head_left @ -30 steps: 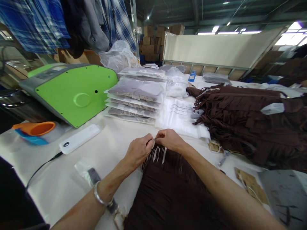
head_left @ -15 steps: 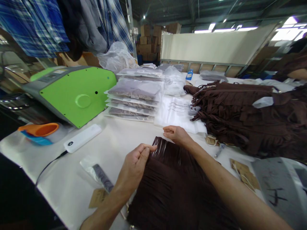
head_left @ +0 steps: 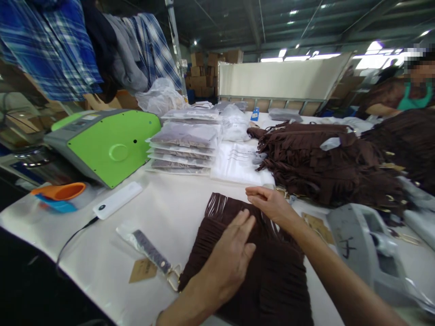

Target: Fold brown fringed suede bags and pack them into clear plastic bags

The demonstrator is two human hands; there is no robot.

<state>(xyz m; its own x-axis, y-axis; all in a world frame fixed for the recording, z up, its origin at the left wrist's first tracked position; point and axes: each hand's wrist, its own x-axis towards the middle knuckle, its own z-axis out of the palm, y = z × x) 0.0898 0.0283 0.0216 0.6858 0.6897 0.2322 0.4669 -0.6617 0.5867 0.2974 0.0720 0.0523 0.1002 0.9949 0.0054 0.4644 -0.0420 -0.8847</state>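
Note:
A dark brown fringed bag (head_left: 278,276) lies flat on the white table in front of me. My left hand (head_left: 229,253) rests on its upper middle, fingers stretched out and palm down, gripping nothing. At the bag's top right edge is my right hand (head_left: 272,206), its fingers extended and slightly bent, with nothing visible in it. Thin fringe strands (head_left: 217,206) spread at the top left corner. To the left of the bag lies a strap (head_left: 151,249) partly in clear plastic, with a gold clasp (head_left: 174,277) and a brown card tag (head_left: 142,270).
A green and grey machine (head_left: 118,140) stands at left, near a white device (head_left: 117,200) with a cord. Bagged packages (head_left: 185,136) are stacked behind. Brown fringed goods (head_left: 326,158) are heaped at right, beside a grey tape dispenser (head_left: 353,244). A co-worker (head_left: 390,97) is beyond.
My left hand has let go of the fringe at the top left corner and moved right, flattening onto the bag. My right hand has shifted slightly right. The camera view has turned a little.

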